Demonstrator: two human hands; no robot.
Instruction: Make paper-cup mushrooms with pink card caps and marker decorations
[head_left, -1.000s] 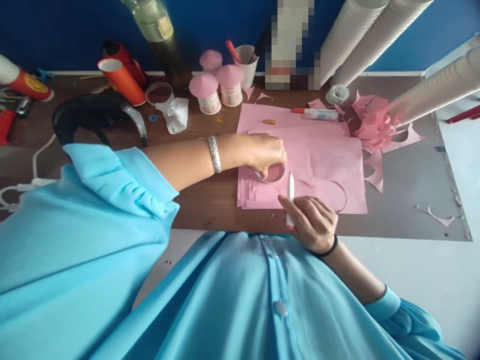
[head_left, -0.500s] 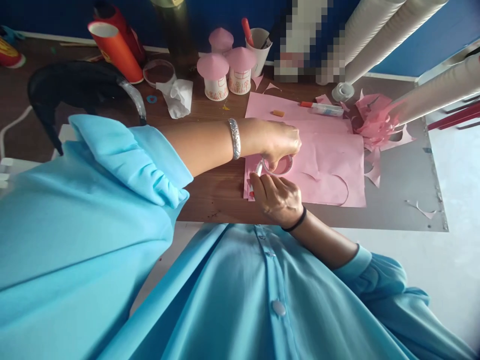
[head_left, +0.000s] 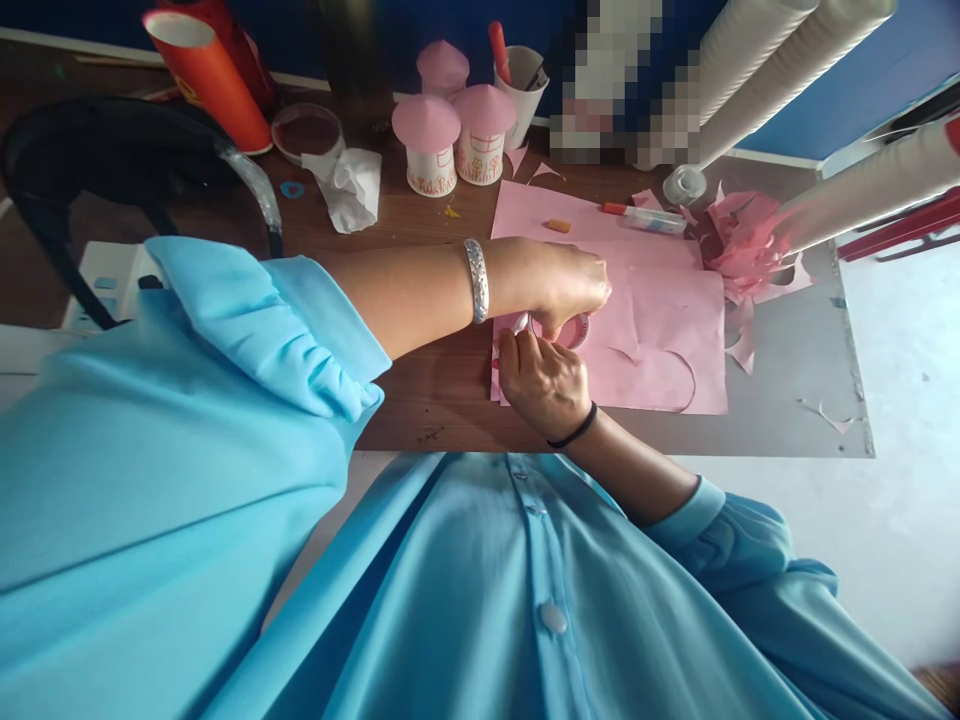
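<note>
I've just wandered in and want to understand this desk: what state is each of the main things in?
Left hand: curled onto the ring.
Right hand: closed around the white marker.
Ring: resting on pink paper, partly covered.
White marker: mostly hidden.
Pink paper: stacked, curved lines on top.
Red-tipped marker: lying down.
Pink-roofed cups: upright.
White cup: upright, holding a red pen-like item.
White sheet: crumpled.
Pink scraps: heaped.
</note>
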